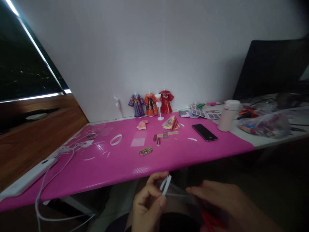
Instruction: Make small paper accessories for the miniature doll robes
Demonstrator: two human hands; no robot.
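Observation:
Below the front edge of the pink table point(116, 167), my left hand point(147, 203) pinches a small roll of clear tape point(165, 185). A strip of tape stretches from the roll toward my right hand point(224, 203), whose fingers are closed on the strip's end. Something red point(209, 220) shows under my right hand; I cannot make out what it is. Both hands are over my lap, apart from the table top.
Three small paper dress models point(151, 104) and a white stand line the wall. A tape ring point(116, 139), paper pieces, a black phone point(204, 132), a white bottle point(228, 115) and a plastic bag point(265, 124) lie on the table. White power strip point(26, 178) and cables at left.

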